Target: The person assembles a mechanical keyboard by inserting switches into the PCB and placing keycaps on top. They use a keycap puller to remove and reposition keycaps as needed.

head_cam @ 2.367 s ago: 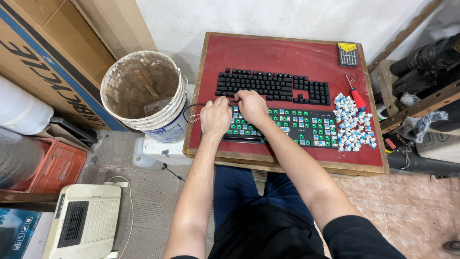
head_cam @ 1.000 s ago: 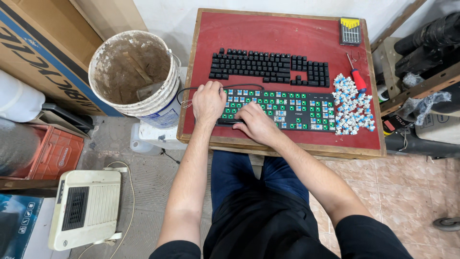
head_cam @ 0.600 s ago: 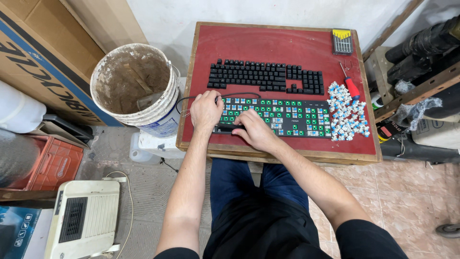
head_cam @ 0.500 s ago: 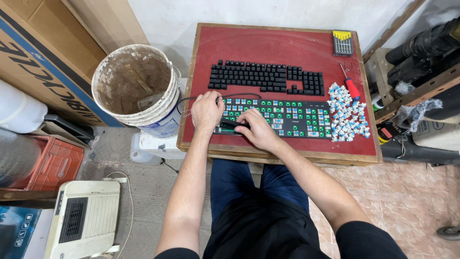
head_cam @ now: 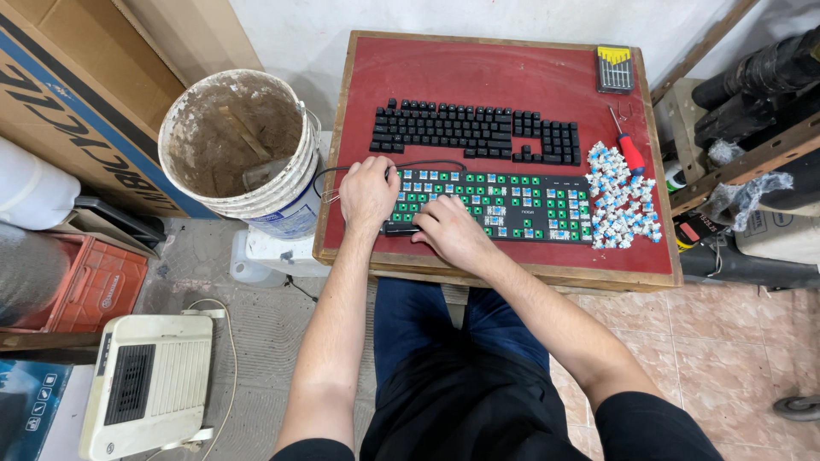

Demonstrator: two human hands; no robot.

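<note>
On a small red-topped table (head_cam: 478,77) lies a stripped keyboard (head_cam: 521,203) with a green board and blue-white switches. My left hand (head_cam: 367,189) rests on its left end, fingers curled over the edge. My right hand (head_cam: 448,230) lies on the keyboard's near left part, fingertips pressed down among the switches. Whether it pinches a switch is hidden. Behind the keyboard sits a laid-out set of black keycaps (head_cam: 474,132). A pile of loose blue-white switches (head_cam: 619,201) lies at the right.
A red-handled screwdriver (head_cam: 628,147) and a small case of screwdriver bits (head_cam: 615,68) lie at the table's right back. A dirty white bucket (head_cam: 239,154) stands left of the table. A white heater (head_cam: 149,393), red crate (head_cam: 90,286) and cardboard boxes sit on the floor at left.
My right hand has slid from the keycaps down onto the keyboard's near left part. My left hand stayed at the keyboard's left end. The view shifted slightly.
</note>
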